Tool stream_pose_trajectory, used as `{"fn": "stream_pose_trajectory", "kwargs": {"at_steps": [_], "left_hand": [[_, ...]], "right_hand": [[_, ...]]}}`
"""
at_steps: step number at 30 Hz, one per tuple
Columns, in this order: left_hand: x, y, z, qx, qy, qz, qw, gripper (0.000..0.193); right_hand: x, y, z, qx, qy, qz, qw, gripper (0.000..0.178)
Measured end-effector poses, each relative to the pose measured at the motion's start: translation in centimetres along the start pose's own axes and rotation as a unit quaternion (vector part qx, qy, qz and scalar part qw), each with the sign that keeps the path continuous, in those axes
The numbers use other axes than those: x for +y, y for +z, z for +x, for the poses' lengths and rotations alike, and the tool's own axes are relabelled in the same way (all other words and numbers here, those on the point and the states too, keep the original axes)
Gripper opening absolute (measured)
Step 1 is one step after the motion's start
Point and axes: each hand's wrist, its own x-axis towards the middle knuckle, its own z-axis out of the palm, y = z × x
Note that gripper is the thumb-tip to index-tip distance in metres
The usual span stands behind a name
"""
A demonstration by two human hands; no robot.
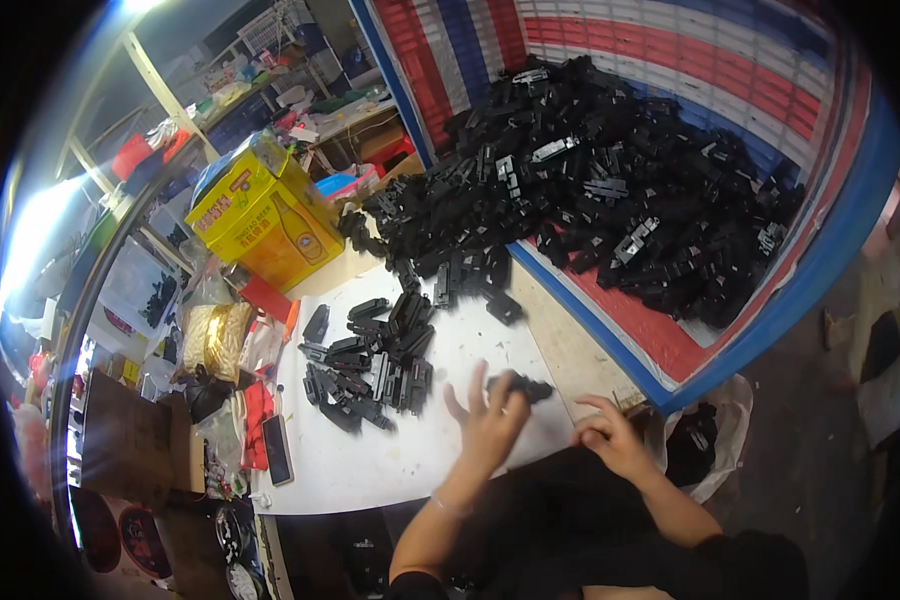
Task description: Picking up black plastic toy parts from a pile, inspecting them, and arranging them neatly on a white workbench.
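Observation:
My left hand (492,428) is over the near part of the white work surface (470,345), its outer fingers spread. Thumb and index close on a small black plastic part (533,388), which is blurred and partly covered by the fingers. To the right, my right hand (615,440) is apart from it, index finger stretched out and thumb separate, with nothing visible between them. Left of my hands lies a loose cluster of similar black plastic parts (355,375) on the white sheet.
A big heap of black parts (590,180) fills a striped, blue-edged bin (660,350) and spills onto the table. A yellow carton (270,220) stands at the back left. A phone (278,450) lies at the left edge. A white bag (735,440) hangs at right.

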Motion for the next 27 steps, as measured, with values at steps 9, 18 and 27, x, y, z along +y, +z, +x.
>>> {"fn": "stream_pose_trajectory", "kwargs": {"at_steps": [9,18,27], "left_hand": [[0.9,-7.7,-1.8,0.005,-0.179,-0.233,0.956,0.051],[-0.6,-7.3,-1.4,-0.128,-0.274,-0.525,0.796,0.026],[-2.4,-8.1,-6.0,-0.089,-0.359,-0.566,0.737,0.027]], "right_hand": [[-0.7,3.4,0.4,0.087,-0.083,0.125,0.985,0.017],[-1.7,2.9,-0.3,0.054,-0.113,0.111,0.986,0.020],[-1.8,3.3,0.3,-0.086,-0.057,-0.045,0.994,0.021]]}}
